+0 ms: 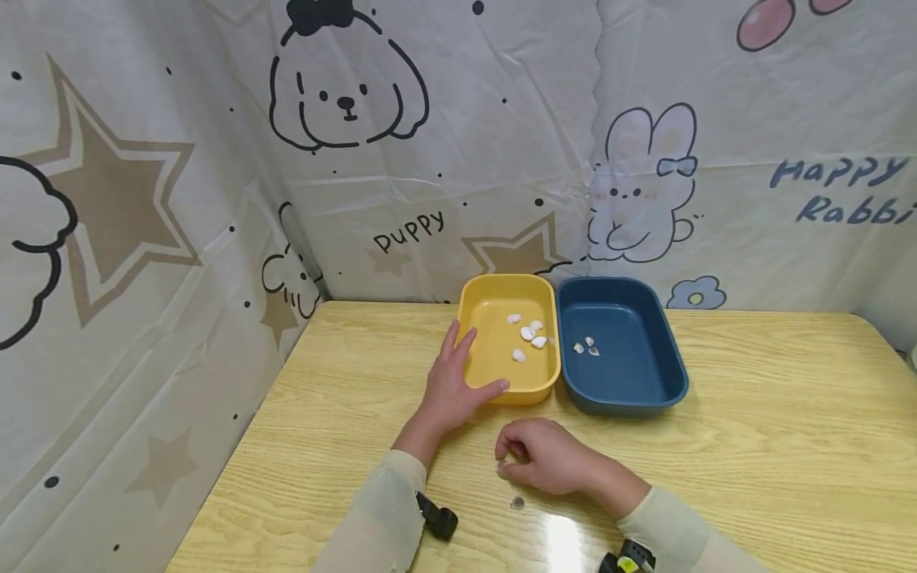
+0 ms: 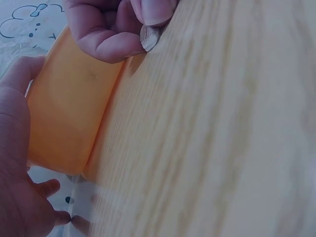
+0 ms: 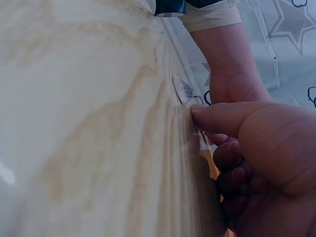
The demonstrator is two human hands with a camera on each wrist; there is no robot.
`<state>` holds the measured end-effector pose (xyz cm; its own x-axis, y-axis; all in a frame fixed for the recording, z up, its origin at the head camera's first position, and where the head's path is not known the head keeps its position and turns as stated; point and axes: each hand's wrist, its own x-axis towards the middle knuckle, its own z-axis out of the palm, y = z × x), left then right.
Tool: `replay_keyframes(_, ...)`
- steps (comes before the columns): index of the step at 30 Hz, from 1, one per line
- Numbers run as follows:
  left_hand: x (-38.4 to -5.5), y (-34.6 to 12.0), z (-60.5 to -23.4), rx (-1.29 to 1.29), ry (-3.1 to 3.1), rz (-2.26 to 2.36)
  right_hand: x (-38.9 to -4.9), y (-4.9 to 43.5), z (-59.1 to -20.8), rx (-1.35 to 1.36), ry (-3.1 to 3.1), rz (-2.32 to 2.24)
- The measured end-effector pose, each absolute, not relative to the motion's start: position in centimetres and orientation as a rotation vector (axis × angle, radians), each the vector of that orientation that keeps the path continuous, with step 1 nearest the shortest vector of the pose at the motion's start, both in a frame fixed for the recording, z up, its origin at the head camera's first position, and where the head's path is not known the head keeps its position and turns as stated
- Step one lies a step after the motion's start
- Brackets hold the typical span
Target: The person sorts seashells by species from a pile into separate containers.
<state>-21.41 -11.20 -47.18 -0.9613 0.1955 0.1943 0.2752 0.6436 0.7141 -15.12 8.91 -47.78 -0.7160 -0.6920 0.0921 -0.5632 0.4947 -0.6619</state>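
My right hand point(image 1: 548, 458) is low over the table in front of the yellow tray point(image 1: 509, 395). Its thumb and curled fingers pinch a small ribbed seashell point(image 2: 149, 37), seen best in the left wrist view. Another small, darker seashell point(image 1: 518, 503) lies on the table just nearer to me than that hand. My left hand point(image 1: 451, 390) is spread at the yellow tray's near left corner. Its thumb reaches along the near rim and its fingertips touch the left side. Several white seashells point(image 1: 528, 333) lie inside the yellow tray.
Right beside the yellow tray stands a blue tray point(image 1: 623, 404), holding 3 small darker seashells point(image 1: 589, 341). Both trays stand near the table's back edge, against a printed cloth point(image 1: 430, 183). The wooden table point(image 1: 774, 422) extends to the right.
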Motion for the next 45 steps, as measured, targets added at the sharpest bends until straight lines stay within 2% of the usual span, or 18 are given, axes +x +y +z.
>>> replay_keyframes(16,-21.4,-11.2,-47.3,-0.407,-2.745,-1.217,-14.8,10.0,-47.0,-0.989,2.47,-1.225)
replay_keyframes(38,-21.6,-11.0,-47.3,-0.396,-2.783,-1.102,-14.8,13.1,-41.7,-0.909,2.721,-1.369)
replay_keyframes(45,-21.6,-11.0,-47.3,-0.419,-2.768,-1.109,-15.5,14.0,-40.6,-0.776,2.843,-1.449)
